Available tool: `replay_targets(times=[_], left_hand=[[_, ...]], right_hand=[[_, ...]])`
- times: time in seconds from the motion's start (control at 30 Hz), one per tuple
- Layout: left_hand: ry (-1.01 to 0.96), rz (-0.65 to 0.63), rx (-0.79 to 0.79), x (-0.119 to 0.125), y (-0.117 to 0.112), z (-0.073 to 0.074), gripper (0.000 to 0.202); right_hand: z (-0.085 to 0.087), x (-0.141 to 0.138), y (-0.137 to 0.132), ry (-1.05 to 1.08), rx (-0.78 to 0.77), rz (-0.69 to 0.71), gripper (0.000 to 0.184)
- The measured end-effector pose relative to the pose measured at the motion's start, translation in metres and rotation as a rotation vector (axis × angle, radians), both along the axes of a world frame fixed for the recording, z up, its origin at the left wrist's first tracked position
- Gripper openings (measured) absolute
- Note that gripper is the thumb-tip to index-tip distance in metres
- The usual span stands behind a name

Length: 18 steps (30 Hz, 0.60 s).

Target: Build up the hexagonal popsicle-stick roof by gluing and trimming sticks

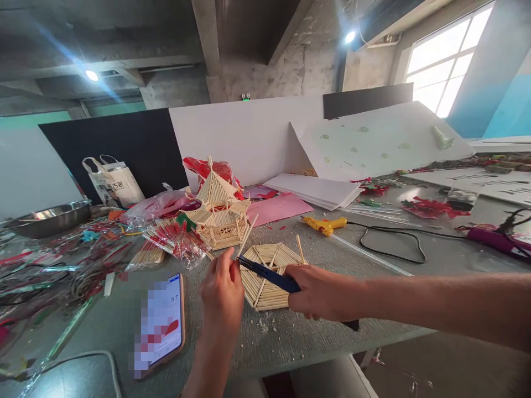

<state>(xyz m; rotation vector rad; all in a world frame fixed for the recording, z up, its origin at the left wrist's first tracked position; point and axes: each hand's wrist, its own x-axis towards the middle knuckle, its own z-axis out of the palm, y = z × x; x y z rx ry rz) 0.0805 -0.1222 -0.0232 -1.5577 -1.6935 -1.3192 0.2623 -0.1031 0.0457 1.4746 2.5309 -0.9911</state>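
Observation:
My left hand [223, 290] is closed, pinching a thin wooden stick [249, 234] that slants up to the right. My right hand [317, 291] grips a dark blue utility knife [271, 275], its tip at the stick beside my left fingertips. Beneath the knife lies an octagonal panel of wooden sticks [265, 296], partly hidden by the knife and my right hand. One short stick [300, 250] stands up at the panel's right edge. Just behind is a small pavilion model [219, 218] built from similar sticks, with a pointed roof.
A phone [164, 326] lies left of my hands. Bundled sticks in clear wrap [172, 243] and loose scraps crowd the left side. Behind the panel sits a yellow glue gun [324, 225] with a black cord. White sheets [311, 189] and a metal bowl [52, 216] are farther back.

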Motion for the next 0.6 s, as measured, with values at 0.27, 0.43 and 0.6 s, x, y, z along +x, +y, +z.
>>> replay_targets(times=[0.27,0.43,0.6], left_hand=[[-0.001,-0.001,-0.083,0.005,-0.003,0.002,0.026],[-0.132,0.013,-0.179,0.0,-0.01,0.002,0.03],[-0.175,-0.067,-0.428,-0.012,-0.023,0.002,0.03]], right_hand=[[-0.002,-0.004,0.004,0.021,-0.131,-0.018,0.012],[0.004,-0.006,0.004,0.0,-0.105,-0.031,0.013],[0.008,-0.01,0.007,-0.054,-0.057,-0.004,0.011]])
